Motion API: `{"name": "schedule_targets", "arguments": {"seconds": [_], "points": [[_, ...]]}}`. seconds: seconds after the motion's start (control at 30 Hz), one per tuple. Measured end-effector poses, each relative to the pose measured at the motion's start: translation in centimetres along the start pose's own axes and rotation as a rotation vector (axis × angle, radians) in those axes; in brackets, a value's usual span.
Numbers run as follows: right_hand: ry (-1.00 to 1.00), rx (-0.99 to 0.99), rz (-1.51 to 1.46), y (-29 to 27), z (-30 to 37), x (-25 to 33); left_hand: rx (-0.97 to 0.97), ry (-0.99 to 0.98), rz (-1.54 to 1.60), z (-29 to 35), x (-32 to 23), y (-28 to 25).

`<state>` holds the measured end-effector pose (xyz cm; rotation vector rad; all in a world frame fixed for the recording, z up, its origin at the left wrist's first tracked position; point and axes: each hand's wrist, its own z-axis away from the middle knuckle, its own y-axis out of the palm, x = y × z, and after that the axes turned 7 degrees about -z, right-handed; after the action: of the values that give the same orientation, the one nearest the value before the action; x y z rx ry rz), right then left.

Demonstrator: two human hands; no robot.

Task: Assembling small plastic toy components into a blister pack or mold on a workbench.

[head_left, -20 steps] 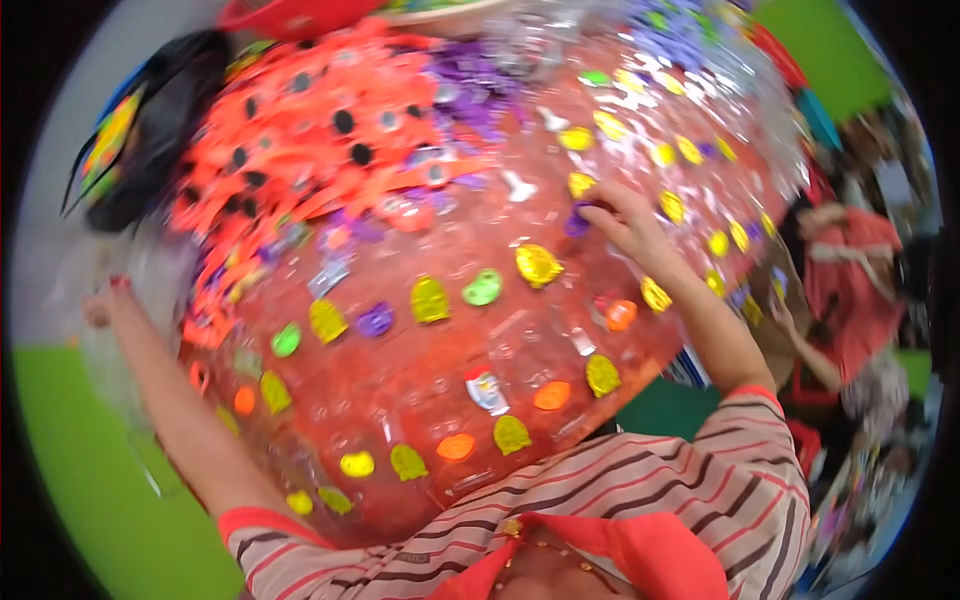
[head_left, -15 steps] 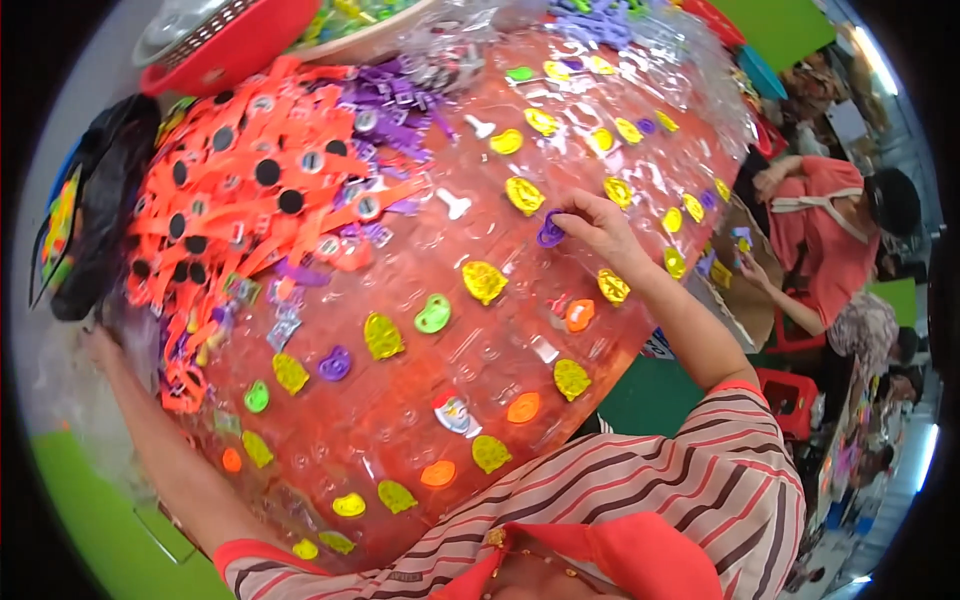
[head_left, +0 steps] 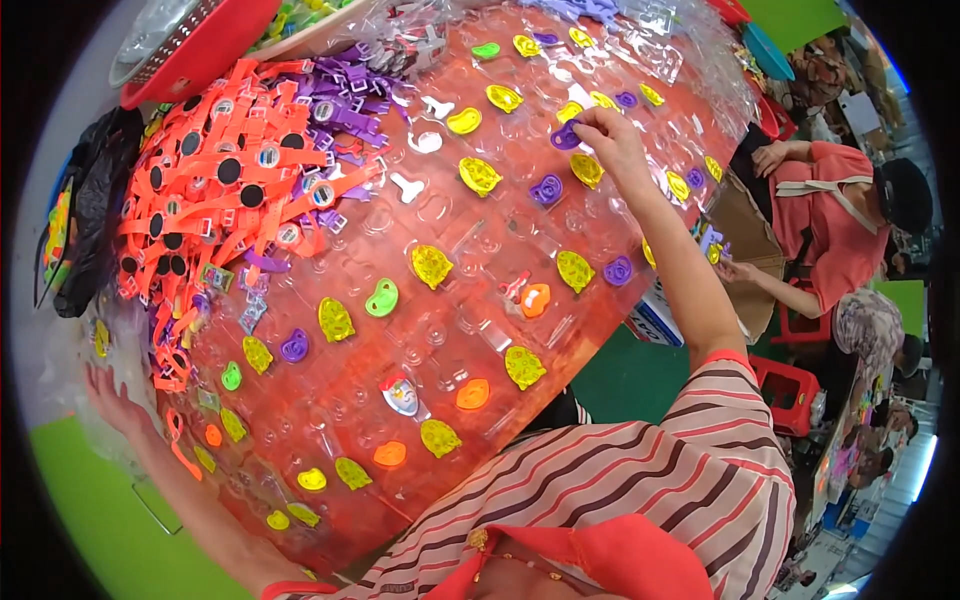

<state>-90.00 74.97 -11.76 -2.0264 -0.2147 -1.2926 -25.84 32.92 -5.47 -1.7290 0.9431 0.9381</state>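
Observation:
My right hand (head_left: 612,135) pinches a small purple oval plastic piece (head_left: 567,136) above the far middle of the sheet of clear moulded plastic trays (head_left: 340,440). Just below it, another purple piece (head_left: 546,189) rests in a tray hollow, between a yellow patterned piece (head_left: 480,177) and a second yellow piece (head_left: 587,170). Whether more pieces are tucked in my right palm is hidden. My left hand (head_left: 115,402) is at the left edge, fingers apart, beside crumpled clear film (head_left: 75,350), apparently holding nothing.
A heap of orange toy watches (head_left: 240,190) and purple straps (head_left: 350,95) covers the left back. Behind it stand a red basket (head_left: 205,50) and a wide tub (head_left: 310,30) of small parts. A black bag (head_left: 95,215) lies far left. A co-worker (head_left: 830,220) sits at right.
My right hand has moved farther away, and a purple piece now lies in the tray near where it was. My left hand has shifted slightly, its fingers more visible. The whole view has shifted.

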Motion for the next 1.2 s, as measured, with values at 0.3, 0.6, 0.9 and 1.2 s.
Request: {"name": "schedule_targets", "arguments": {"seconds": [0.3,0.6,0.9,1.2], "points": [[0.046,0.108,-0.113,-0.3,3.7,0.9,0.75,0.107,-0.049,30.4,-11.0,10.0],[0.091,0.084,-0.182,-3.3,11.2,4.5,0.868,0.908,-0.301,37.8,-15.2,24.8],[0.137,-0.05,-0.213,-7.0,17.0,2.2,0.67,0.842,-0.369,34.9,-13.4,26.8],[0.05,0.136,-0.334,-2.5,14.5,6.0,0.626,0.826,-0.449,33.6,-12.7,25.5]]}}
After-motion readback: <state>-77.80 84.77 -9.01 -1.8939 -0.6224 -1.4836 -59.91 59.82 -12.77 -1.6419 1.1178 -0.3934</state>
